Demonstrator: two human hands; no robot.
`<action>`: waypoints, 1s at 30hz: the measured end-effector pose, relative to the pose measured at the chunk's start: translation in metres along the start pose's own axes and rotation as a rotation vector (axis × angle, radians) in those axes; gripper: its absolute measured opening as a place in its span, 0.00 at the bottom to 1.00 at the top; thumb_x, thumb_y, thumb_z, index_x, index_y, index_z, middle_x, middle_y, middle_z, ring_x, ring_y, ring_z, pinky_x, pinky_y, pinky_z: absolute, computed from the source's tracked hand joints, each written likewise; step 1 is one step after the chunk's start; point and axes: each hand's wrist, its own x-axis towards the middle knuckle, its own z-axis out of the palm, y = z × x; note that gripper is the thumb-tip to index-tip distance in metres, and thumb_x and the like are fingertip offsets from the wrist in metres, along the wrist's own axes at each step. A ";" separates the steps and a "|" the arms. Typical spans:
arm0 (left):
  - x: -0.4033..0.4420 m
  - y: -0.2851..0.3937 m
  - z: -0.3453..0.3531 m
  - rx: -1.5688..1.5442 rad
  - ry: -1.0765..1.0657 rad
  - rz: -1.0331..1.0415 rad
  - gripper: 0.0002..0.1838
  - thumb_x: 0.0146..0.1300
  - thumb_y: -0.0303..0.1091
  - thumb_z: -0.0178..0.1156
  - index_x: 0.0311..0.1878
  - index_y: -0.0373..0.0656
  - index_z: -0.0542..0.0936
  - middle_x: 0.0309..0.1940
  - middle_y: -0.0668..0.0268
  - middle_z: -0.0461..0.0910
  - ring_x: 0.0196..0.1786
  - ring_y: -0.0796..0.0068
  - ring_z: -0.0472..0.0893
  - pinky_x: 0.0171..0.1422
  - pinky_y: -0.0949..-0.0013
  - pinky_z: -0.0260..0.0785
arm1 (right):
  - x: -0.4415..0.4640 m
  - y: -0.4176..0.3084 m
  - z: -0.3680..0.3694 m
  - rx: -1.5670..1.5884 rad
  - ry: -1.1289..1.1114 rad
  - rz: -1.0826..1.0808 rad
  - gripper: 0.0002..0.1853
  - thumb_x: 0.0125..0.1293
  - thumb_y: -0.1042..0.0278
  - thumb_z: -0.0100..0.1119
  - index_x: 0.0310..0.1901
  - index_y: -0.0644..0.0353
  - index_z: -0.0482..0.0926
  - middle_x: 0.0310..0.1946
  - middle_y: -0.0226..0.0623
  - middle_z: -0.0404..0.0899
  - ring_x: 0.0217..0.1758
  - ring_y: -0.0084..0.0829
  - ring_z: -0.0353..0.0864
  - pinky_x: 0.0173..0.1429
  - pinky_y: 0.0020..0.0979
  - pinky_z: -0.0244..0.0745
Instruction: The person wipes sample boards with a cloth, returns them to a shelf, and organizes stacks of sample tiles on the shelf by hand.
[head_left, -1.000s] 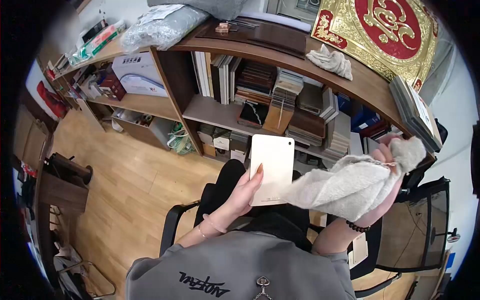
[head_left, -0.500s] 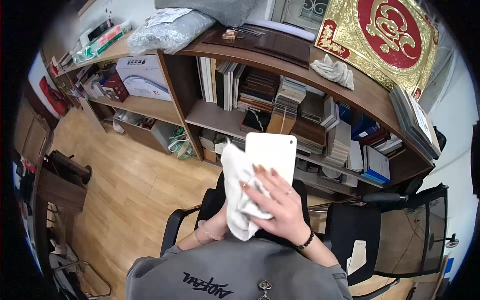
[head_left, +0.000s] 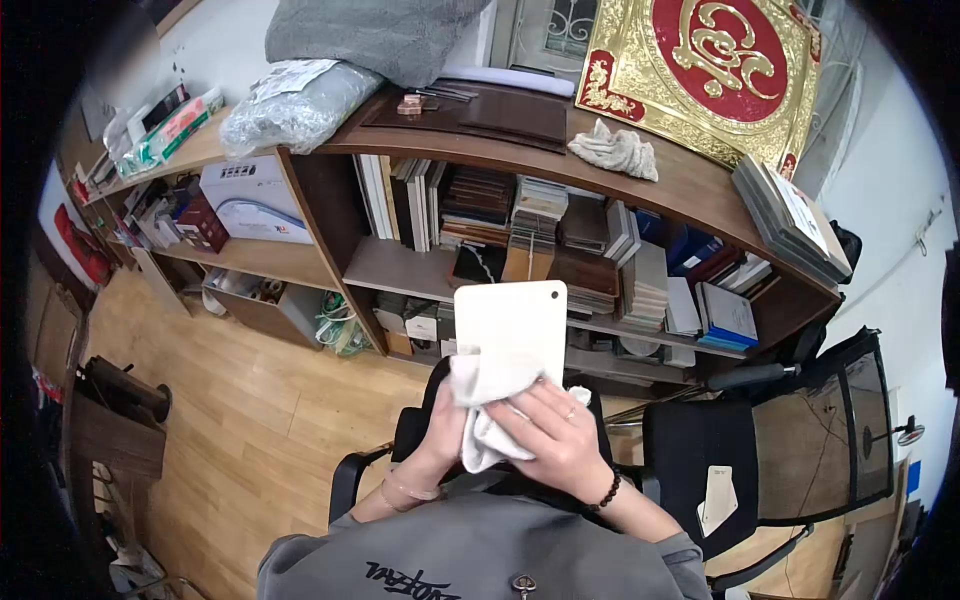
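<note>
Out in front of my body, a flat white panel [head_left: 510,318] with rounded corners and a small dark dot at its top right stands tilted. My left hand [head_left: 438,432] grips its lower left side; the fingers behind it are hidden. A crumpled white cloth [head_left: 486,384] covers the lower part of the panel. My right hand [head_left: 556,436] is closed on this cloth and presses it against the panel's face. The panel's bottom edge is hidden under cloth and hands.
A wooden shelf unit [head_left: 400,262] packed with sample boards and binders stands ahead. On its top lie a rag [head_left: 612,152], a plastic-wrapped parcel [head_left: 300,105] and a red-and-gold panel [head_left: 700,75]. At right, a black chair [head_left: 680,440] holds a pale sample piece [head_left: 718,498].
The cloth, upright along the panel's left side before, now lies folded across its lower part. My right hand has moved slightly down. The camera view has shifted.
</note>
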 end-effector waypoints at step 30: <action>-0.003 -0.008 0.015 -0.110 0.183 -0.076 0.28 0.71 0.49 0.33 0.60 0.32 0.63 0.54 0.59 0.71 0.56 0.73 0.71 0.60 0.71 0.62 | 0.028 0.036 -0.007 -0.075 0.188 0.178 0.29 0.43 0.78 0.58 0.53 0.63 0.73 0.58 0.46 0.68 0.64 0.48 0.62 0.66 0.39 0.59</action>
